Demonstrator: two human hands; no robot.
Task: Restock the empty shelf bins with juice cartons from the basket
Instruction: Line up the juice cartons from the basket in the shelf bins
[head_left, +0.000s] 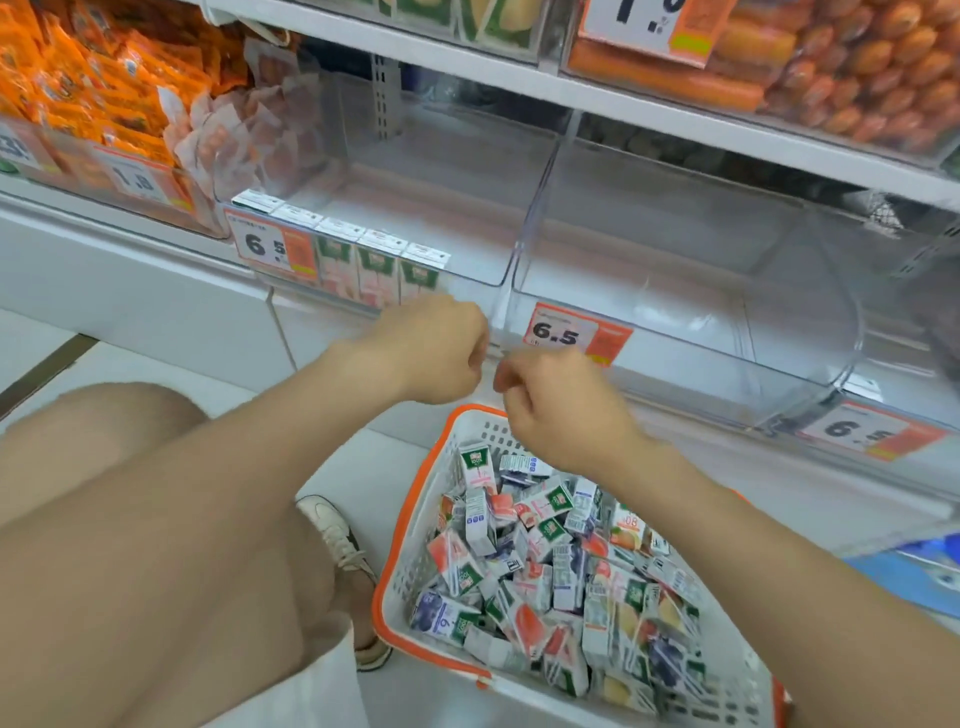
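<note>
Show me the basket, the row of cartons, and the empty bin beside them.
basket (415, 551), head view, bare white left wall
row of cartons (337, 265), head view, front of middle carton
empty bin (701, 332), head view, clear front wall

A row of cartons (363, 260) fills the front left of the first clear bin (415, 208). Behind the row and to its right there is open room. The next bin (675, 270) is open all over. A clear wall (543, 208) stands between them. The shelf (649, 117) sits close above.
</note>
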